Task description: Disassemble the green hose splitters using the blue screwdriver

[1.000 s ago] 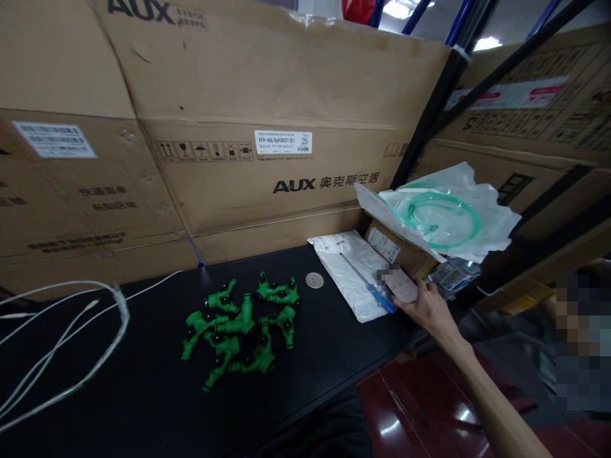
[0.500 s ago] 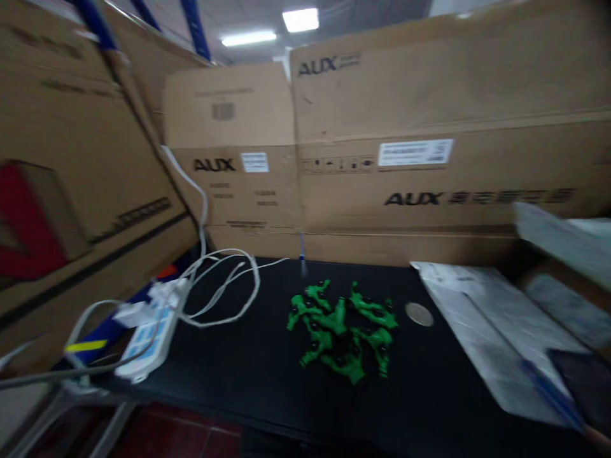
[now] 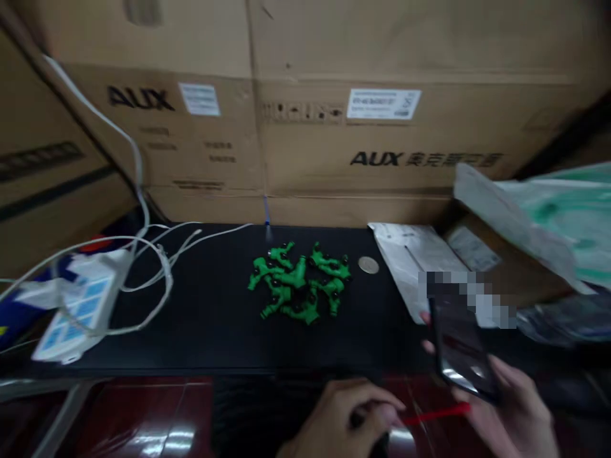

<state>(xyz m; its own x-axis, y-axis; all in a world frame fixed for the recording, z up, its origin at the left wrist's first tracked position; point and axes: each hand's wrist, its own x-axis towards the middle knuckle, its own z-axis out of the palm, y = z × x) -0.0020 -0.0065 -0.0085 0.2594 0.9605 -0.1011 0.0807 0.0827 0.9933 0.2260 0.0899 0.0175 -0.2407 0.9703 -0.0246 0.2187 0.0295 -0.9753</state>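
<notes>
At the bottom edge, my left hand (image 3: 338, 416) is curled closed around something dark that I cannot make out. A thin red strip (image 3: 436, 415) runs from beside its fingertips towards the other hand. My right hand (image 3: 520, 404) holds a black smartphone (image 3: 461, 346), tilted, over the table's front edge. Fingers show on both sides of the phone, and part of the picture above it is pixelated. Several green plastic pieces with black round parts (image 3: 293, 277) lie clustered mid-table, apart from both hands.
A round silvery disc (image 3: 368, 265) lies right of the green pieces on the black table (image 3: 200, 331). A white plastic bag (image 3: 398, 254) with a thin rod (image 3: 415, 259) on it is beyond. White cables (image 3: 143, 327) and a power strip (image 3: 79, 318) occupy the left; cardboard boxes (image 3: 305, 152) stand behind.
The view has tilted down and shifted right. My left hand has come into view, and my right hand, barely visible at the corner before, now shows clearly with the phone.
</notes>
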